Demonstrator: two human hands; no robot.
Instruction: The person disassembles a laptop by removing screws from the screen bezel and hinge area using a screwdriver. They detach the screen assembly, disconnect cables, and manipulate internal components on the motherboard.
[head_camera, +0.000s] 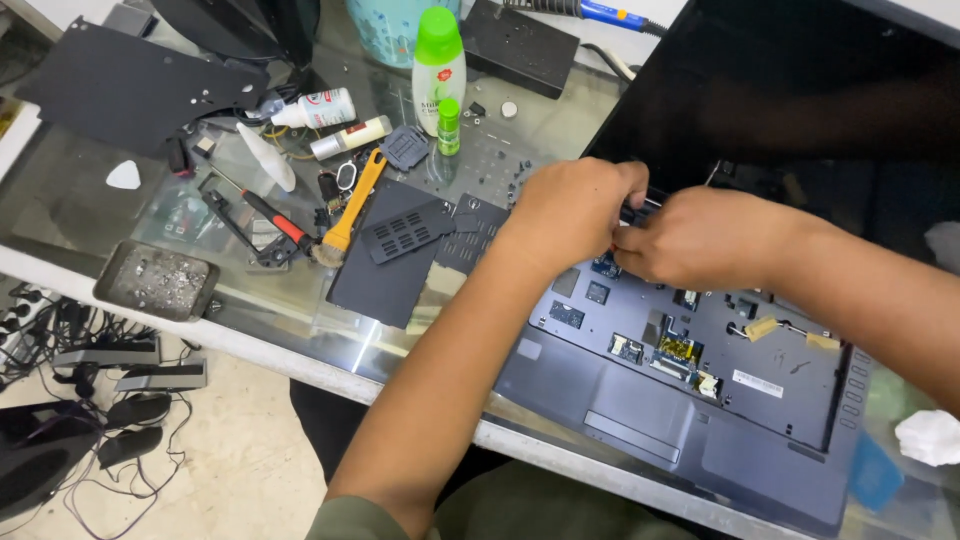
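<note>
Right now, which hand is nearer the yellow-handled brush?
Left. The left hand is just right of the yellow-handled brush; the right hand lies farther right, beyond it.

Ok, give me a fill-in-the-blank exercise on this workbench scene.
1. Both hands, the left hand and right hand, meet at the back edge of an opened ____.
2. The brush left of the hands has a ____ handle.
3. The white bottle has a ____ cap.
4. The bench top is made of ____.

Missing words: laptop; yellow; green; glass
</note>
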